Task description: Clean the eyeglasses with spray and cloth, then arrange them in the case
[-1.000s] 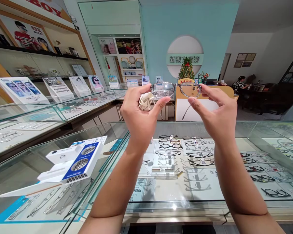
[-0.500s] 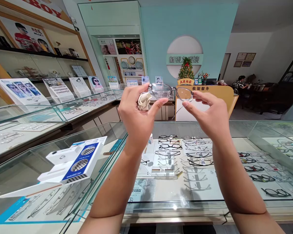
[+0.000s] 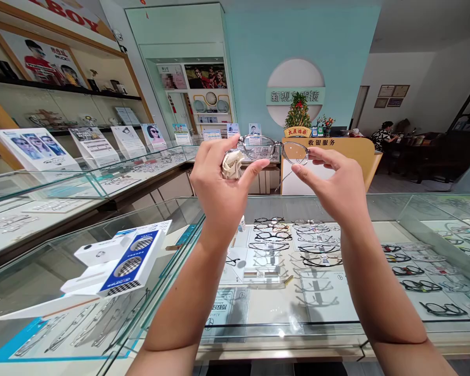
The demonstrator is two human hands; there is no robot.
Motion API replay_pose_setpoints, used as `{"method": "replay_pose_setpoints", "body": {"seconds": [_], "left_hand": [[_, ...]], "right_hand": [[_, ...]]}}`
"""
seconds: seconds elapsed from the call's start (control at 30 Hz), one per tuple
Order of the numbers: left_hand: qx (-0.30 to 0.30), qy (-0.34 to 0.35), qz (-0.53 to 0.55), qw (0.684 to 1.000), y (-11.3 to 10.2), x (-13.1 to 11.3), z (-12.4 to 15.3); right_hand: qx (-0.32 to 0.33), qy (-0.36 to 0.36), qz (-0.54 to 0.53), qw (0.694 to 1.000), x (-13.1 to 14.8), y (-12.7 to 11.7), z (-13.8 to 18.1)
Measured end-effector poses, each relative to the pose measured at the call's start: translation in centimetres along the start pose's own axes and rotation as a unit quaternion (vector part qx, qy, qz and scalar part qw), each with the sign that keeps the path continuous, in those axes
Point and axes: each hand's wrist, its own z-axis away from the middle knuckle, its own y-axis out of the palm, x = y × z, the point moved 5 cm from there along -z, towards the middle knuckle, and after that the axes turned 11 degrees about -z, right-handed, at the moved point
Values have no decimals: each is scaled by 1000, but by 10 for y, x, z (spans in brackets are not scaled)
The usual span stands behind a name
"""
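Both hands hold up a pair of eyeglasses [image 3: 277,143] with a thin, see-through frame, at about eye height over the glass counter. My left hand [image 3: 219,180] grips the frame's left end between fingers and thumb. Tucked in that same palm is a crumpled beige cloth [image 3: 232,165]. At the opposite end, my right hand [image 3: 337,180] pinches the rim by the hinge, its thumb beneath the lens. One temple arm slants down behind the right-hand lens; the other is hidden.
Below the hands, a glass display case [image 3: 266,313] holds several rows of eyeglasses [image 3: 272,236]. A white and blue box-like display stand [image 3: 127,261] sits at left. Sign cards [image 3: 33,149] line the left counter. A cash desk [image 3: 337,156] is ahead; a person [image 3: 384,136] sits far right.
Hardly anything differs. Both hands keep the eyeglasses in nearly the same position, with a very slight shift in the view.
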Motion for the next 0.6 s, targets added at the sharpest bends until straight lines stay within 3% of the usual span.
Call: {"method": "replay_pose_setpoints", "body": {"seconds": [0.17, 0.37, 0.6], "left_hand": [[-7, -11, 13, 1000, 1, 2, -1], [31, -54, 54, 997, 16, 19, 1], [64, -77, 93, 991, 28, 27, 4]], "right_hand": [[-8, -21, 11, 1000, 4, 0, 0], [-72, -127, 45, 988, 19, 1, 5], [-89, -196, 85, 973, 20, 7, 8]]}}
